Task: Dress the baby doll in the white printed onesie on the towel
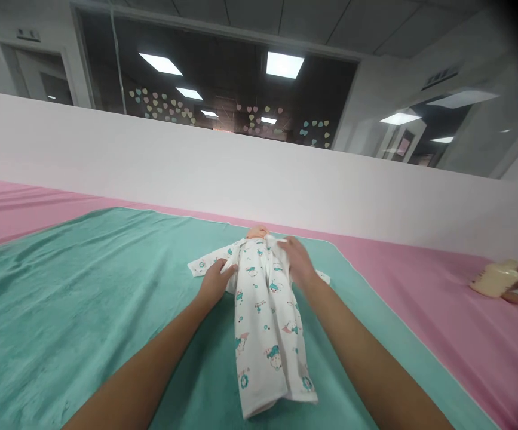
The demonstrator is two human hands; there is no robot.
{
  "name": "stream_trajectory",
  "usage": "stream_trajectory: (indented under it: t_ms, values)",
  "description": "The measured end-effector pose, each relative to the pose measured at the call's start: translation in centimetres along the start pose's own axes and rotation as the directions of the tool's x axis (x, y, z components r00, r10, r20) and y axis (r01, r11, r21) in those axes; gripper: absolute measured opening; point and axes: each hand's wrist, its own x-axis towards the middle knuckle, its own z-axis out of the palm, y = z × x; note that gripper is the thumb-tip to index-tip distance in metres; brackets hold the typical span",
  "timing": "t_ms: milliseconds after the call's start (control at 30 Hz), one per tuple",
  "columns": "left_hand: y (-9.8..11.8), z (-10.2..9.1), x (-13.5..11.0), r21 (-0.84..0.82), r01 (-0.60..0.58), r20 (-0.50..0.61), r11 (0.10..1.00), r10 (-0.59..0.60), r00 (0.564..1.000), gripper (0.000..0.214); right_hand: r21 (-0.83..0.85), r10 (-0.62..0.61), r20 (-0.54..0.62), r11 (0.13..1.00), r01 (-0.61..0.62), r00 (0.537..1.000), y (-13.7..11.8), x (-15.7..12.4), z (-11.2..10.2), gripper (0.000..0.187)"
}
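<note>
Two bare hands work at a white printed garment (267,334), which lies between and below them, its long lower part spread towards the person. The left hand (216,282) has thumb and fingers closed on the garment's side edge. The right hand (295,258), blurred, sits a little farther forward, fingers closed round a lifted fold near the top; I cannot tell how tightly. Just beyond the grip shows a peach-coloured doll's head (257,232). One sleeve (211,260) stretches out past the left hand. Everything lies on a teal blanket (106,310) over a pink sheet (424,269).

In my judgement, this handling wants light, even tension: the left hand steadying its edge, the right laying its fold smooth without dragging the doll or trapping the sleeve.

No brand or label can be read. The garment carries small cartoon figures; well to the right of the grip, a cream-coloured object (494,279) has dark marks too small to make out.
</note>
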Motion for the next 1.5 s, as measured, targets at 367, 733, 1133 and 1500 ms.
stream_trajectory:
  t_ms: [367,733,1133,1500]
  values:
    - [1.0,-1.4,-0.7,-0.303,0.064,0.078,0.951,-0.042,0.996,0.035,-0.735,-0.337,0.196,0.571,0.365,0.921,4.0,-9.1,-0.7,0.04]
    - [7.8,1.0,1.9,-0.338,-0.052,-0.008,0.94,0.053,0.999,0.038,-0.645,-0.4,0.23,0.62,0.447,0.887,4.0,-7.2,-2.4,0.02]
    - [6.9,0.2,-0.3,-0.149,-0.1,0.388,0.984,0.151,0.909,0.051,-0.57,-0.213,0.515,0.639,0.518,0.83,1.8,-6.2,-4.5,0.017]
    - [5.5,1.1,0.0,-0.419,-0.031,0.159,0.907,0.107,0.981,0.031,-0.596,-0.274,0.264,0.707,0.38,0.925,1.7,-5.8,-2.8,0.031]
